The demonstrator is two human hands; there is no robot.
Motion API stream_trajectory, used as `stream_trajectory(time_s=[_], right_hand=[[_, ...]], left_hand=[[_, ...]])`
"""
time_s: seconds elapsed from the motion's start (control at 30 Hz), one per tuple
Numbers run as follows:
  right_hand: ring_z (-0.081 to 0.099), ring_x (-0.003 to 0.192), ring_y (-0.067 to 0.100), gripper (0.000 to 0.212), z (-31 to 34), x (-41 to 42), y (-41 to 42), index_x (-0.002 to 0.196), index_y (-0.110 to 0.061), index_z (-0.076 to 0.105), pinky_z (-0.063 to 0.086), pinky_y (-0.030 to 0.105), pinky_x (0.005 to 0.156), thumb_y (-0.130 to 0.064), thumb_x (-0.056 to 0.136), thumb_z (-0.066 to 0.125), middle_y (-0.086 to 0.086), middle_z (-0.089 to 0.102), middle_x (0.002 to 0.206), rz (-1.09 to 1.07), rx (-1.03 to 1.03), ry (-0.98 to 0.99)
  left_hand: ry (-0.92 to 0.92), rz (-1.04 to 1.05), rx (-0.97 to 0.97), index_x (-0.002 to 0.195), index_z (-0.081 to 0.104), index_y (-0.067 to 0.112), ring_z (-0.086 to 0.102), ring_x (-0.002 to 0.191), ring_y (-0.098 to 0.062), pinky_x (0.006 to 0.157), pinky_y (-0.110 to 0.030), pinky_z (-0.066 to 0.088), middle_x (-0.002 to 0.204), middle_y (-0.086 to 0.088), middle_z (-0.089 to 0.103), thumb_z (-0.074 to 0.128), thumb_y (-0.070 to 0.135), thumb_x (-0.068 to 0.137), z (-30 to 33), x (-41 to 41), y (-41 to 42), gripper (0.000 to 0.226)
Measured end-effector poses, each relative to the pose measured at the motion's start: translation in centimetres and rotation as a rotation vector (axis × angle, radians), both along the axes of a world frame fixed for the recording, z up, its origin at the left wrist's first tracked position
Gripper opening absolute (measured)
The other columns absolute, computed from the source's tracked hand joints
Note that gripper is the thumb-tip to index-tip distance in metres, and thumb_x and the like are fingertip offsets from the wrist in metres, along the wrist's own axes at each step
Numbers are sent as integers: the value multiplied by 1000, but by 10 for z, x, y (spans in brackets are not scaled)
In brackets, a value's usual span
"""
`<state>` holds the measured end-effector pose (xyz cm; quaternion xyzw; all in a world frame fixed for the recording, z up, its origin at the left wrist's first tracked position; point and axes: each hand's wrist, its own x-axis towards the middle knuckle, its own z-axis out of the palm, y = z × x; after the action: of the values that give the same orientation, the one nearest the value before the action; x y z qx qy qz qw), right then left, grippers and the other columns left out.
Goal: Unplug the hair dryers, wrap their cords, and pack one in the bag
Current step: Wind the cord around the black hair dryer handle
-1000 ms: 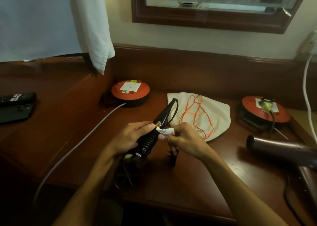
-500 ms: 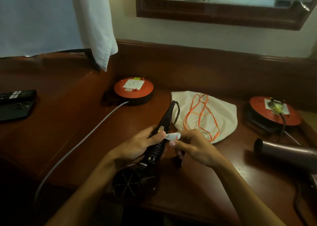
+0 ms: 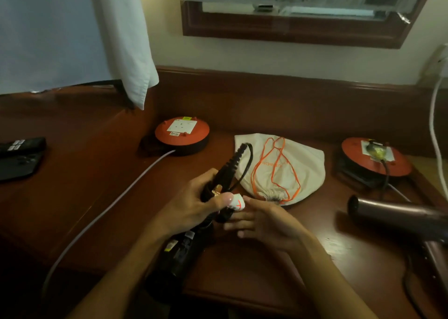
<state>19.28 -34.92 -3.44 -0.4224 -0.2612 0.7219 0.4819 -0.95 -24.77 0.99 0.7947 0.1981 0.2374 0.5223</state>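
- Left hand [image 3: 194, 204] grips the black hair dryer's handle [image 3: 213, 190], steadying it for wrapping.
- Right hand [image 3: 264, 219], fingers relaxed, seemingly touches the white-tagged plug [image 3: 237, 203].
- Cream drawstring bag [image 3: 308, 171] waits on the tabletop [image 3: 97, 185].

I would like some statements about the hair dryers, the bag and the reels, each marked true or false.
1. The left hand grips the black hair dryer. True.
2. The cloth bag already holds a dryer. False: it lies flat on the desk.
3. A plug sits in the right reel. True.
4. The left reel has a plug in its socket. False: the socket is free.
5. The second hair dryer is in the right hand. False: it lies on the desk.
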Motion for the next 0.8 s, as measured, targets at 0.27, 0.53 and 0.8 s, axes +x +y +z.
stream_trajectory(time_s=[0.27,0.53,0.8], right_hand=[[71,83,28,28,14,-16,31,119,-1,66,54,35,78,-17,103,49,17,75,97,57,-69,-239],[71,110,31,28,10,1,23,123,8,59,52,40,101,8,97,50,22,72,119,-278,33,114],[74,105,22,38,32,10,16,123,-15,69,59,40,91,-1,88,72,4,76,114,-380,366,-659]], left_hand=[[96,57,112,120,45,28,66,85,-7,73,-29,58,96,7,60,73,51,84,2,0,-1,51],[121,131,107,128,29,36,67,82,-5,74,-15,46,94,3,63,74,44,89,-7,-7,-1,60],[185,154,111,131,23,40,68,84,-4,80,-27,46,99,4,66,67,57,88,-7,3,5,64]])
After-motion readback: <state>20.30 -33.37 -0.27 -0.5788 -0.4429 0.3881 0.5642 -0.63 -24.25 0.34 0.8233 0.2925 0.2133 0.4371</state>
